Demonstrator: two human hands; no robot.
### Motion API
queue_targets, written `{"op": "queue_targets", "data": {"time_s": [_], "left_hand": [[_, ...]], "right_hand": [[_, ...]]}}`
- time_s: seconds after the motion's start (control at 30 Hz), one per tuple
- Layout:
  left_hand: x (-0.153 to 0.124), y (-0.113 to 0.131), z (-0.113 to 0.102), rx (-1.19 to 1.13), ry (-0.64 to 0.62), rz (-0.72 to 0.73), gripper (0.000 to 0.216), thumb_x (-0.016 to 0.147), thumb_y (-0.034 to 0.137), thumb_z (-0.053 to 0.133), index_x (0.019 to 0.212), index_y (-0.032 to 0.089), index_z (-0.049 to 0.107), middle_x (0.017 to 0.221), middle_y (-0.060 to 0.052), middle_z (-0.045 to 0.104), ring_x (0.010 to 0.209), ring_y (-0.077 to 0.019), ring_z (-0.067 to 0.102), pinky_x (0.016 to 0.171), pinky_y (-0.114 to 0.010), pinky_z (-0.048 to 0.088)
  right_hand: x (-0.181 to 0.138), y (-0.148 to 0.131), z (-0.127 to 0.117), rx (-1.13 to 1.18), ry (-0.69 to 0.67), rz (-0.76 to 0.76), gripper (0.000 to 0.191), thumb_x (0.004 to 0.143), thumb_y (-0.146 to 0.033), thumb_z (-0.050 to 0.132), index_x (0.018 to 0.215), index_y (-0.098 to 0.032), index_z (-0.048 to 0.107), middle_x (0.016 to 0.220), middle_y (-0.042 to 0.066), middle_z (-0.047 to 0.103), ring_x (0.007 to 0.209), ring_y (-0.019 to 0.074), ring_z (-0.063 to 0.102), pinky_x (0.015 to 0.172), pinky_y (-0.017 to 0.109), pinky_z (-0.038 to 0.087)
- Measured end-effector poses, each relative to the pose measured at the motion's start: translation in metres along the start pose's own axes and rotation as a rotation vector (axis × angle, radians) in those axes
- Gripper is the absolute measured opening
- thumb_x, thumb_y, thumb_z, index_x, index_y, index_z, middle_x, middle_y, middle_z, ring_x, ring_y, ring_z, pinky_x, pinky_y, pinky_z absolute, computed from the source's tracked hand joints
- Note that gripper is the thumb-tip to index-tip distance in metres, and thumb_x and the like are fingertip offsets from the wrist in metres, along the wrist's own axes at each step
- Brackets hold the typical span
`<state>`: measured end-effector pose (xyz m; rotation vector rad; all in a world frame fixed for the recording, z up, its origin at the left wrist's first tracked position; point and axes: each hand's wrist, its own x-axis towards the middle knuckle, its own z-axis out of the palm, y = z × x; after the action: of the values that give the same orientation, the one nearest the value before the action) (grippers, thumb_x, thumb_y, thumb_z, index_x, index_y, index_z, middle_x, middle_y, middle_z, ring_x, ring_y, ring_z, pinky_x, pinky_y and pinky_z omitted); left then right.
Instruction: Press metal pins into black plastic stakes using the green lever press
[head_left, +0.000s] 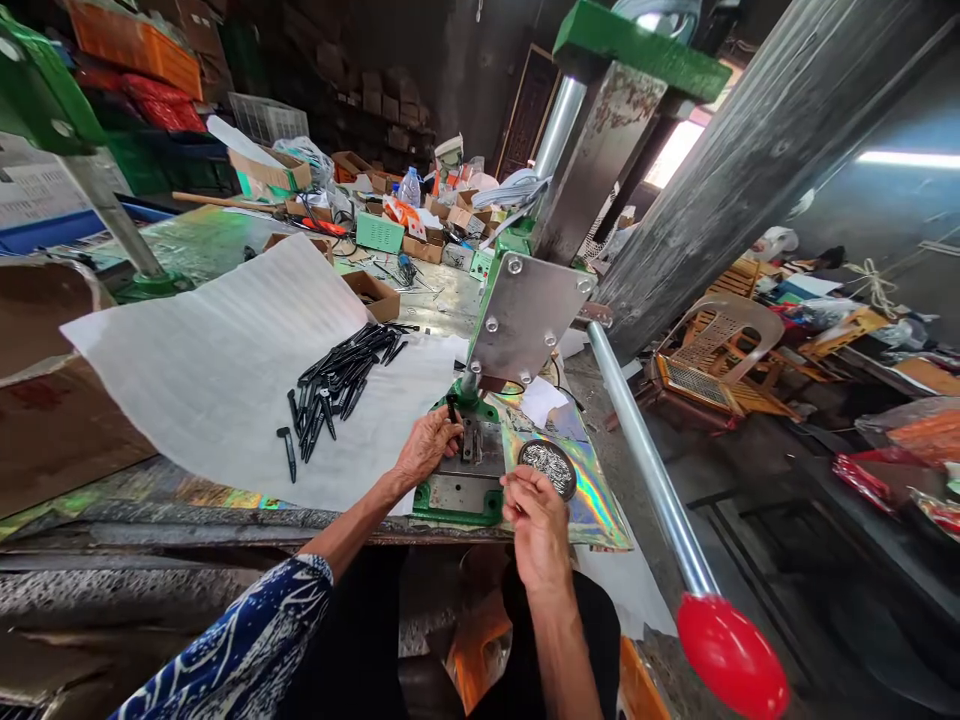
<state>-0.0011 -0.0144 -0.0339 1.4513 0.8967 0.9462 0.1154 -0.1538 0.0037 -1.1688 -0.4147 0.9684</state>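
Note:
My left hand [429, 446] is closed on a slim black peg [453, 410], held upright at the small fixture on the metal base plate [459, 494] of a green hand press. My right hand [537, 520] is pinched just right of the plate; whatever sits between its fingertips is too small to make out. Beside it stands a round dark dish [552, 466] full of tiny silvery metal pieces. On white foam sheeting [225, 330] to the left lies a heap of black pegs [337, 380] with flat heads, one apart from the rest.
Above the base is the press's steel front plate [525, 320]. Its long lever [652, 455], ending in a red knob [733, 655], slants down at the right. An open cardboard box [60, 400] stands at the left. Small boxes and tools clutter the table behind, near a slanted post [735, 170].

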Motion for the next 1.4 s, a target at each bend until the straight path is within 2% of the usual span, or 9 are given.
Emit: {"op": "queue_targets", "data": {"time_s": [0.23,0.33,0.47,0.53,0.73,0.93,1.03,1.23,1.4], "left_hand": [[0.005,-0.007,0.0,0.02,-0.002,-0.014,0.021,0.075,0.036,0.053,0.081,0.016,0.055,0.057,0.003,0.056,0.045,-0.0093,0.051,0.043,-0.018,0.043],[0.006,-0.006,0.0,0.022,0.011,-0.026,0.021,0.074,0.036,0.053,0.081,0.017,0.055,0.056,0.003,0.055,0.045,-0.0099,0.052,0.041,-0.018,0.042],[0.006,-0.003,-0.001,0.018,0.004,-0.026,0.02,0.073,0.036,0.053,0.08,0.016,0.055,0.061,0.001,0.057,0.048,-0.01,0.054,0.041,-0.018,0.044],[0.006,-0.002,-0.001,0.023,-0.007,-0.017,0.02,0.074,0.036,0.053,0.079,0.016,0.055,0.064,0.001,0.058,0.049,-0.0102,0.055,0.042,-0.018,0.045],[0.008,-0.005,-0.003,0.048,-0.031,0.0,0.018,0.076,0.034,0.051,0.082,0.017,0.054,0.063,0.001,0.058,0.047,-0.0099,0.054,0.041,-0.017,0.045],[0.007,-0.001,-0.005,0.071,-0.076,0.009,0.02,0.077,0.036,0.05,0.083,0.017,0.054,0.059,0.002,0.055,0.042,-0.0093,0.051,0.038,-0.017,0.043],[0.006,0.001,-0.006,0.068,-0.076,0.018,0.02,0.077,0.037,0.049,0.082,0.017,0.054,0.058,0.003,0.055,0.04,-0.0088,0.05,0.038,-0.017,0.042],[0.007,-0.003,-0.005,0.073,-0.079,0.022,0.019,0.078,0.036,0.049,0.084,0.018,0.054,0.058,0.003,0.053,0.041,-0.009,0.05,0.039,-0.017,0.042],[0.006,0.0,-0.005,0.117,-0.103,0.027,0.015,0.077,0.031,0.049,0.083,0.018,0.055,0.056,0.004,0.05,0.043,-0.0097,0.048,0.038,-0.017,0.041]], "right_hand": [[-0.028,-0.077,-0.031,0.017,-0.026,-0.127,0.026,0.061,-0.025,0.08,0.083,-0.019,0.067,0.075,0.003,0.064,0.055,0.0069,0.045,0.045,0.017,0.035],[-0.041,-0.107,-0.035,-0.049,0.033,-0.199,0.022,0.062,-0.029,0.079,0.079,-0.019,0.068,0.072,0.002,0.063,0.051,0.0077,0.047,0.041,0.017,0.036],[-0.067,-0.133,-0.023,-0.147,0.122,-0.265,0.022,0.077,-0.038,0.067,0.092,-0.023,0.069,0.093,0.006,0.066,0.075,0.0173,0.061,0.055,0.025,0.05],[-0.077,-0.139,-0.014,-0.148,0.109,-0.251,0.025,0.079,-0.04,0.063,0.096,-0.023,0.068,0.097,0.007,0.065,0.082,0.0197,0.062,0.059,0.026,0.051],[-0.083,-0.141,-0.001,-0.099,0.007,-0.168,0.03,0.073,-0.033,0.067,0.101,-0.025,0.065,0.079,0.006,0.065,0.063,0.0128,0.055,0.051,0.02,0.046],[-0.087,-0.142,-0.002,-0.111,0.072,-0.164,0.036,0.069,-0.035,0.07,0.104,-0.025,0.066,0.082,0.006,0.068,0.065,0.0136,0.058,0.056,0.02,0.05],[-0.087,-0.141,-0.003,-0.133,0.093,-0.164,0.038,0.069,-0.035,0.071,0.105,-0.026,0.066,0.085,0.007,0.07,0.066,0.0152,0.061,0.058,0.022,0.052],[-0.085,-0.139,-0.007,-0.209,0.034,-0.237,0.041,0.07,-0.042,0.07,0.108,-0.027,0.065,0.09,0.009,0.069,0.068,0.0227,0.062,0.056,0.034,0.051],[-0.083,-0.142,-0.008,-0.232,0.054,-0.199,0.04,0.069,-0.042,0.07,0.107,-0.027,0.066,0.087,0.009,0.069,0.064,0.0213,0.06,0.059,0.036,0.052]]}}
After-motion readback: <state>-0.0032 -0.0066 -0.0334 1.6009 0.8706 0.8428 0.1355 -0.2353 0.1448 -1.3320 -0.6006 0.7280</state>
